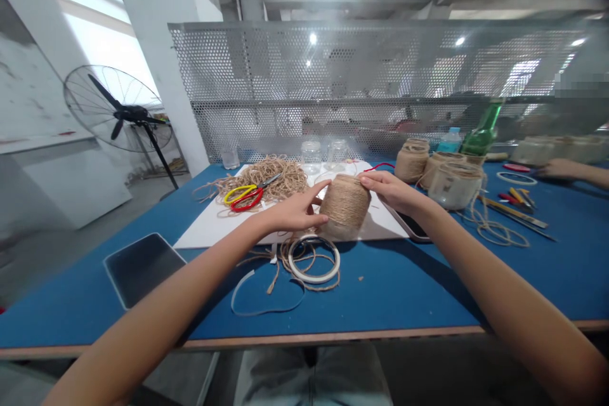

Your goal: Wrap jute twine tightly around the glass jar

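A glass jar wound with jute twine (345, 208) stands tilted on a white board (209, 235), its lower end showing bare glass. My left hand (297, 209) grips it from the left side, and my right hand (387, 191) holds its upper right side. Behind my left hand lie a heap of loose twine (271, 177) and scissors with red and yellow handles (247, 195). A roll of white tape (314, 259) rests on tangled twine on the blue table (404, 285) just below the board.
Several twine-wrapped jars (440, 168) and a green bottle (483, 133) stand at the right, near a co-worker's hand (559, 169), pens and twine loops. Two bare glass jars (311, 155) stand behind the board. A dark tablet (143, 266) lies at left. A perforated metal screen (361, 76) backs the table.
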`<state>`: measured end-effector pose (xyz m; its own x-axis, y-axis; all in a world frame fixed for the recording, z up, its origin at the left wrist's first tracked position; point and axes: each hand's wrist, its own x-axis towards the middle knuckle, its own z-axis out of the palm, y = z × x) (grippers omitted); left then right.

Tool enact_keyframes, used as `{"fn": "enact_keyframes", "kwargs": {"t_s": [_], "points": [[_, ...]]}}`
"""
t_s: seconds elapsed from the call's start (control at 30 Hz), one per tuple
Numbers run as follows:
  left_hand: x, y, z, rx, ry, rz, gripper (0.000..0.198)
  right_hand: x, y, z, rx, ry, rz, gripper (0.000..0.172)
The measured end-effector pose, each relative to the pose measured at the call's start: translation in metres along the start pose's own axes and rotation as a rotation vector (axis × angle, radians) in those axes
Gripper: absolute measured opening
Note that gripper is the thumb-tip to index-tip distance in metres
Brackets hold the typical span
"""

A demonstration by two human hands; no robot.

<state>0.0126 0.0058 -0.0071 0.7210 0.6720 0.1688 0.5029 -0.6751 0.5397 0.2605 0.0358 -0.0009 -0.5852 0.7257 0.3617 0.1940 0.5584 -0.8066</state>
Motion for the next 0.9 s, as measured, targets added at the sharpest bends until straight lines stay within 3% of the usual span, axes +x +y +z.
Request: {"fn": "enact_keyframes", "kwargs": {"t_s": [0.2,0.47,0.6,0.9], "points": [[-0.001,0.005,0.001,0.024,0.034,-0.014,0.077,0.000,-0.011,-0.008,-0.214,-0.017,0.004,0.035],[0.000,0.005,0.003,0.046,0.043,0.000,0.074,0.000,-0.019,0.003,-0.335,0.126,0.073,0.041],[0.000,0.009,0.001,0.061,0.061,0.019,0.072,0.000,-0.022,0.006,-0.270,0.080,0.089,0.035],[0.000,0.002,0.003,0.071,0.086,0.030,0.064,0.000,-0.015,0.002,-0.064,0.103,0.115,0.031]]}}
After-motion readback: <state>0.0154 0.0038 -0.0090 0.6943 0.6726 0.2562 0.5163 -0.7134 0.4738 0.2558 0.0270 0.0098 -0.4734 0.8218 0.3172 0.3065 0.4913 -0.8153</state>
